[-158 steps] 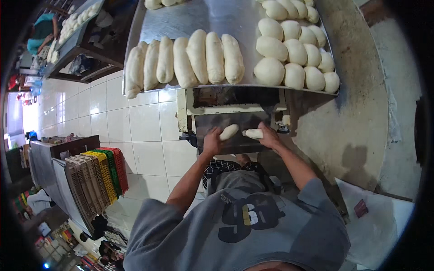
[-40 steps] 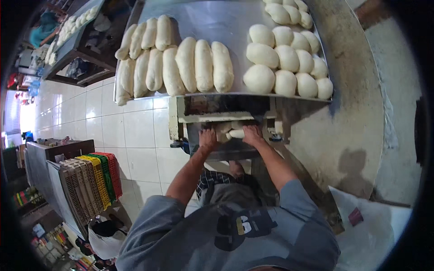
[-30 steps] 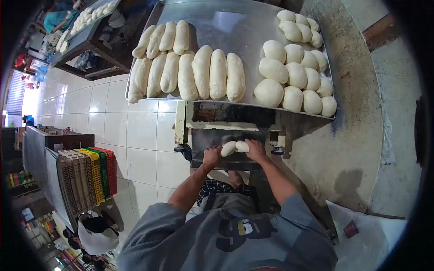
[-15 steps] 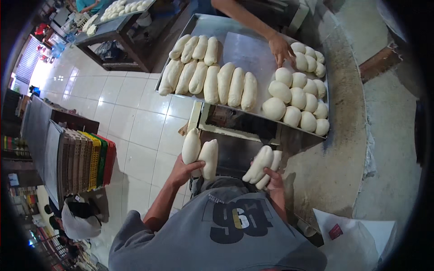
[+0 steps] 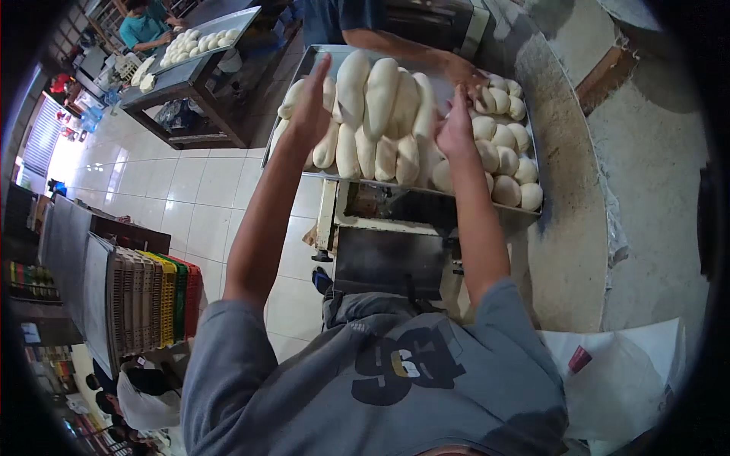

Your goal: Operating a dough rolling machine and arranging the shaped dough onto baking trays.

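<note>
My left hand (image 5: 310, 106) is over the left half of a metal tray (image 5: 532, 211), its fingers straight and pointing away from me. Opposite it, my right hand (image 5: 455, 129) is also flat, with fingers stretched out. Several long dough logs (image 5: 380, 99) stand side by side between my palms and overlap the logs behind. My right palm is close beside the outermost one; whether it touches cannot be made out. A nearer row of dough logs (image 5: 347, 152) lies along the tray's front edge. Round dough balls (image 5: 504, 161) fill the tray's right side.
A co-worker's hand (image 5: 462, 72) reaches over the far right of the tray. At far left, another person (image 5: 144, 30) is by a table with a tray of dough balls (image 5: 199, 45). Stacked crates (image 5: 156, 296) stand at left. A white sack (image 5: 616, 372) is at lower right.
Both hands moved forward from near my body to over the tray. The dough logs they held, two in each, now stand together between my opened hands. The co-worker's hand shifted farther back.
</note>
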A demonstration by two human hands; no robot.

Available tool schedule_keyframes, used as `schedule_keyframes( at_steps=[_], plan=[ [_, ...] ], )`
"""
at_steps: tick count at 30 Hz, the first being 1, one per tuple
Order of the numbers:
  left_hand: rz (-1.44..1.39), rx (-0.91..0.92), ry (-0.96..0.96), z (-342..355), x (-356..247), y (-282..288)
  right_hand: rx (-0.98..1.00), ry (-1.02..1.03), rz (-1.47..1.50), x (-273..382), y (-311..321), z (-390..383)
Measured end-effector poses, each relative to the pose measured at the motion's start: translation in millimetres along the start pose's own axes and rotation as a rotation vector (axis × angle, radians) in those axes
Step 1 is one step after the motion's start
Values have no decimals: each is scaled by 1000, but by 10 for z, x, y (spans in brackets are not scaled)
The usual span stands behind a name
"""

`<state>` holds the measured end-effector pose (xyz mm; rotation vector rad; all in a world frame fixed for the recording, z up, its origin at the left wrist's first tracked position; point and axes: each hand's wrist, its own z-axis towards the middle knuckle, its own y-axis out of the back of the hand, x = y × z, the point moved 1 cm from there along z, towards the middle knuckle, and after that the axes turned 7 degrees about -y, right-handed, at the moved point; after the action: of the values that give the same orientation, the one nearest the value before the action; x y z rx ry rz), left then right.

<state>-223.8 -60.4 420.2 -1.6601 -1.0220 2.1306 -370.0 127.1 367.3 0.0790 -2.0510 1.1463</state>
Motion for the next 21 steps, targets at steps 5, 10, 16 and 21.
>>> schedule_keyframes(
  at_steps=[5, 10, 16, 21],
  plan=[
    [441, -277, -301, -650, 325, 439, -340, 605, -257, -587, 668, -446],
    [745, -411, 352, -2180, 1522, 1224, -305, -191, -837, -1968, 1564, -1639],
    [1147, -11, 840, -3131, 2206, 1421, -576, -520, -888, -2734, 2537, -2383],
    [1619, 444, 902, -2737, 2188, 1519, -664, -230, -1381, -2800, 2890, -1775]
  ],
)
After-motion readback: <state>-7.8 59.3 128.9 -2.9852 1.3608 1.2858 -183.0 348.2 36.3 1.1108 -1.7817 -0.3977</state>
